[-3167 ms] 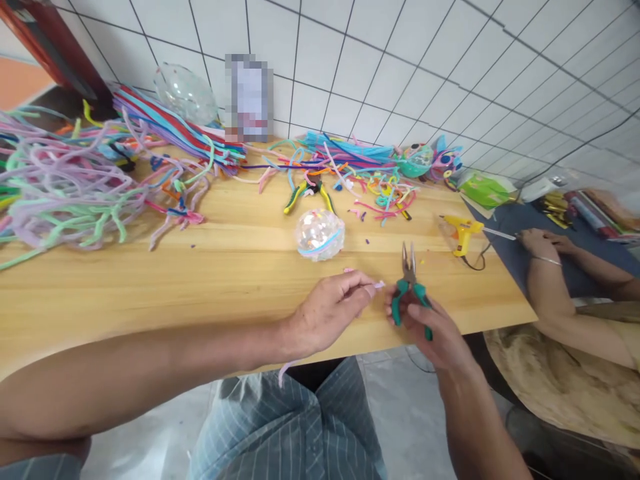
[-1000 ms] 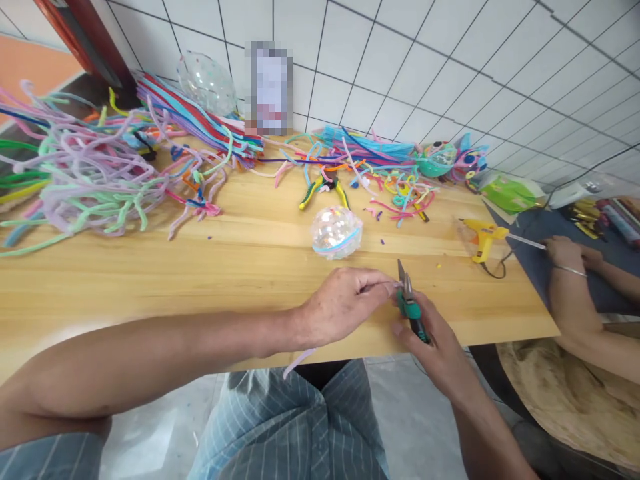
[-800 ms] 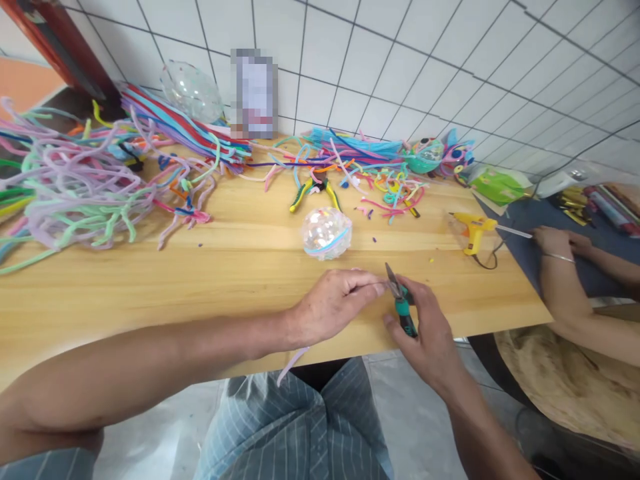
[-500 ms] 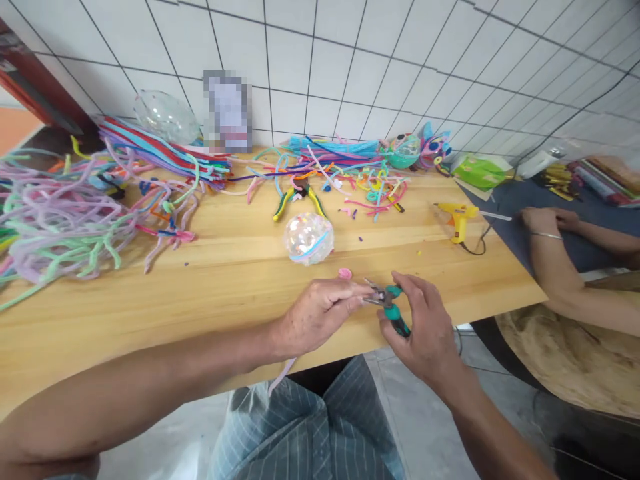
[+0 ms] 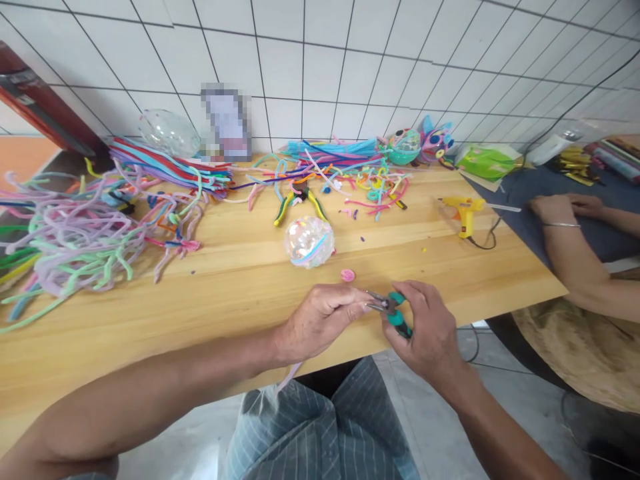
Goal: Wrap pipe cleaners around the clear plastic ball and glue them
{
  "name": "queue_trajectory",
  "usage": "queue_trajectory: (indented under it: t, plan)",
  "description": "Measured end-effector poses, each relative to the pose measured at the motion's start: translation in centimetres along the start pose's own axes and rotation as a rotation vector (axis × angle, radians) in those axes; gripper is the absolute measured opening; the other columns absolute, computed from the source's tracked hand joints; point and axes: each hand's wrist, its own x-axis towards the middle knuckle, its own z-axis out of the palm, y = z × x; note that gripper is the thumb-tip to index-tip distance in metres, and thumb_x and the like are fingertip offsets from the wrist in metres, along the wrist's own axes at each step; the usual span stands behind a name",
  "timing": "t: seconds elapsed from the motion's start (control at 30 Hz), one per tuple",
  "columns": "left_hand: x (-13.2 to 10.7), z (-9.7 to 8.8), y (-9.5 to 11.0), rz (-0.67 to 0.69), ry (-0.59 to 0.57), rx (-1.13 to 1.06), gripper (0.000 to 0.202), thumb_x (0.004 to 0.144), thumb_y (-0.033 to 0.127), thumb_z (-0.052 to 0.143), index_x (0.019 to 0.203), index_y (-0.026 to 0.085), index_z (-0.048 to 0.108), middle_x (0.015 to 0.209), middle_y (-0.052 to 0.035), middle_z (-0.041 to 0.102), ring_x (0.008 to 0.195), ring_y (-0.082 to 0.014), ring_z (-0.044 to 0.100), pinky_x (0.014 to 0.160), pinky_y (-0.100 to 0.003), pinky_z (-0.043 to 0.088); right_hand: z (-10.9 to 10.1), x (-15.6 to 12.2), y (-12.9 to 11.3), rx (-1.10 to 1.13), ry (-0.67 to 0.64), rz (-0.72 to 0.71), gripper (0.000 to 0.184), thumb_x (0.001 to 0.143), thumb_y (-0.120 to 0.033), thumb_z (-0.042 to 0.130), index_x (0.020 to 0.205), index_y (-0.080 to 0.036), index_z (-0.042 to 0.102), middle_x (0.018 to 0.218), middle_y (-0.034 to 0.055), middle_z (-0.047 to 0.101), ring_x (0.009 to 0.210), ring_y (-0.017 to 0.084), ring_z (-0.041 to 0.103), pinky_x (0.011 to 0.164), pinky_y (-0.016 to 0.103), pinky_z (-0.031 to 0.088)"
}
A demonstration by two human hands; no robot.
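Observation:
My left hand (image 5: 320, 320) pinches a pale pink pipe cleaner (image 5: 289, 376) whose tail hangs below the table edge. My right hand (image 5: 425, 327) grips green-handled pliers (image 5: 390, 311), their jaws turned left against my left fingertips. Both hands hover over the front edge of the wooden table (image 5: 240, 280). A small pink coil (image 5: 347, 275) lies just beyond them. Farther back sits a clear ball (image 5: 309, 241) with glittery filling and coloured bands.
Heaps of coloured pipe cleaners (image 5: 75, 227) cover the left and back. Yellow-handled pliers (image 5: 295, 200) lie behind the ball. A yellow glue gun (image 5: 463, 208) stands at the right, beside another person's arm (image 5: 575, 260). Decorated balls (image 5: 420, 143) sit by the tiled wall.
The pliers have swung from pointing up to lying sideways against my left fingertips. A small pink coil now lies on the table beyond my hands. The view has tilted upward a little.

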Motion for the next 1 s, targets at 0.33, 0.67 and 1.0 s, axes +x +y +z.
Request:
queue_trajectory:
  t: [0.33,0.67,1.0]
  plan:
    - [0.1,0.1,0.3,-0.166,-0.013,0.002,0.032,0.107,0.037,0.060,0.121,0.018,0.082,0.124,-0.0082,0.085,0.114,-0.0190,0.079,0.105,-0.031,0.060,-1.6,0.7,-0.5,0.578,-0.212,0.391,0.012,0.096,-0.032,0.057,0.086,-0.026,0.061,0.067,-0.0032,0.059,0.055,0.015,0.054,0.053,0.029,0.043]
    - [0.6,0.5,-0.9,-0.392,0.106,-0.209,0.054,0.091,0.066,0.073,0.107,0.015,0.080,0.065,0.0031,0.064,0.058,-0.0092,0.051,0.058,-0.023,0.042,1.7,5.1,11.7,-0.069,-0.316,0.733,0.030,0.084,-0.042,0.063,0.102,-0.019,0.071,0.098,0.0147,0.076,0.092,0.033,0.071,0.081,0.044,0.053]
    - [1.1,1.0,-0.8,-0.492,0.105,-0.427,0.056,0.085,0.072,0.073,0.097,0.019,0.063,0.057,0.0040,0.065,0.045,-0.0096,0.051,0.048,-0.023,0.040,3.2,6.6,15.0,-0.270,-0.193,0.667,0.052,0.083,-0.045,0.072,0.119,-0.008,0.072,0.133,0.0322,0.072,0.132,0.047,0.063,0.112,0.061,0.045]
